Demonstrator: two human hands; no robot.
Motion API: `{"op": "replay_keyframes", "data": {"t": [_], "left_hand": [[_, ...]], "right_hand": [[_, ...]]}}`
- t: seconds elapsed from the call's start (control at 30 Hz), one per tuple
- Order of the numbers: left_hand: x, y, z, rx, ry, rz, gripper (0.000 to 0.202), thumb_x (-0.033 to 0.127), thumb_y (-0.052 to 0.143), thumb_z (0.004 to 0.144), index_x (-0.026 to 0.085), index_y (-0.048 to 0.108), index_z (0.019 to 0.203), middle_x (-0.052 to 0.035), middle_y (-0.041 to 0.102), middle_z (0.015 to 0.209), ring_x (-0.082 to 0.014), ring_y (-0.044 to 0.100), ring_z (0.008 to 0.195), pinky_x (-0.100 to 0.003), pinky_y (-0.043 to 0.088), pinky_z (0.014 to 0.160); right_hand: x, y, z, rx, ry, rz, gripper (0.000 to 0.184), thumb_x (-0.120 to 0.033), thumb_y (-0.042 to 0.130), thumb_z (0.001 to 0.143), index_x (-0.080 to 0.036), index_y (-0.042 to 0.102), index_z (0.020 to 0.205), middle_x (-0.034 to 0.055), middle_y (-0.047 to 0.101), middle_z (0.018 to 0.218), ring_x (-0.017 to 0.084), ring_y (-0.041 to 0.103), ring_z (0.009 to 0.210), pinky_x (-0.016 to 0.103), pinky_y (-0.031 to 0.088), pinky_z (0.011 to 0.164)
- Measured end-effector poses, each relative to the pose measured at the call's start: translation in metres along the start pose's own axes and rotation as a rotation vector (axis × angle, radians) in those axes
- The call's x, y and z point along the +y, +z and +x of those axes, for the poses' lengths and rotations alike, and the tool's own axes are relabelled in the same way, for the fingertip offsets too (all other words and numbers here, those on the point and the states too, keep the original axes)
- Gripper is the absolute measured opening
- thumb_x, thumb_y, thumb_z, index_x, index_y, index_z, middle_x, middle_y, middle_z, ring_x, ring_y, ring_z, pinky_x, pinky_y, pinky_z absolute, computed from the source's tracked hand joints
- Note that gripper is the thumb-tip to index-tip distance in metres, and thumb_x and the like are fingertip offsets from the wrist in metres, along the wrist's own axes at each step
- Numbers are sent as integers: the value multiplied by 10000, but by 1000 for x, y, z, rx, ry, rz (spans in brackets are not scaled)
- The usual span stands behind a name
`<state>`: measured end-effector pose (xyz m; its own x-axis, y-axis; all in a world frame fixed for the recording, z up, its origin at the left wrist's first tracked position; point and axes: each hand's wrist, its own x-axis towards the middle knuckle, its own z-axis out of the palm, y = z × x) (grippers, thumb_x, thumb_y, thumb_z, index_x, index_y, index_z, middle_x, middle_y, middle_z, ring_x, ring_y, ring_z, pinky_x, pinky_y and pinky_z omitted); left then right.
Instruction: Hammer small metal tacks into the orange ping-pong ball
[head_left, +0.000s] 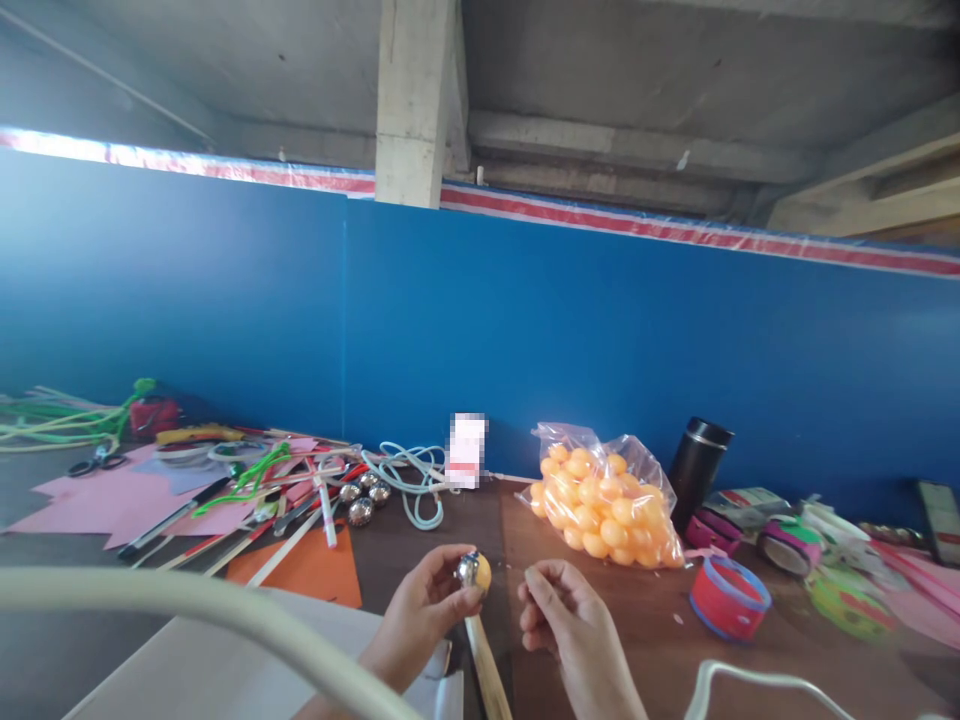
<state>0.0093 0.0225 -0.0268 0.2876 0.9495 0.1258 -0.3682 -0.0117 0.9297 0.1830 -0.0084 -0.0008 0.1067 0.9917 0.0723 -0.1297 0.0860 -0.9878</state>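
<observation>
While the left hand point(421, 612) clamps a silver ball point(468, 570) and an orange ball point(484, 577) between thumb and fingers, nearer the wearer than the clear bag point(571, 434) and to its left, the right hand point(568, 612) sits in front of the bag, thumb and forefinger together; whether anything thin is pinched there, I cannot tell. A wooden stick point(489, 675) runs from below the held pair toward the wearer, any join hidden. As for progress, one silver and one orange ball sit side by side, though whether they are fastened is unclear. Left of the bag, four loose shiny balls point(361, 511) lie unpaired on the worktop point(660, 640); the bag is well filled.
</observation>
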Motion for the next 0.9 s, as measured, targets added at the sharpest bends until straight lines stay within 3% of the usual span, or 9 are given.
{"op": "replay_keyframes", "data": {"t": [0.3,0.47,0.6,0.77,0.9], "left_hand": [[2,0,-1,31,108,125,424,231,702,650,194,547,1043,-64,650,974,-175,590,864,-293,442,783],[5,-1,0,74,156,182,412,211,681,661,191,533,1045,-63,648,948,-182,597,852,-309,452,781],[3,-3,0,75,175,191,398,190,660,677,190,518,1049,-66,645,955,-188,602,861,-321,457,795],[3,-2,-3,65,207,249,378,164,641,696,189,519,1052,-77,621,1019,-210,585,946,-335,441,845],[5,1,-7,5,198,222,363,184,614,735,208,502,1080,-69,610,1047,-204,576,963,-338,437,848]], "right_hand": [[-20,24,4,-55,102,17,334,-465,627,730,-153,554,635,-57,514,464,29,432,359,125,372,343],[-30,35,11,-106,156,161,222,-346,697,700,-145,608,728,-36,577,581,27,495,471,112,451,449],[-21,31,13,-132,144,301,198,-270,718,690,-153,626,822,-18,597,719,31,494,525,115,459,441],[2,20,9,-201,146,347,143,-260,674,743,-147,617,810,-16,582,722,22,462,494,125,447,424],[6,20,5,-248,118,398,111,-250,639,777,-156,601,823,-17,584,724,27,462,497,135,450,442]]}}
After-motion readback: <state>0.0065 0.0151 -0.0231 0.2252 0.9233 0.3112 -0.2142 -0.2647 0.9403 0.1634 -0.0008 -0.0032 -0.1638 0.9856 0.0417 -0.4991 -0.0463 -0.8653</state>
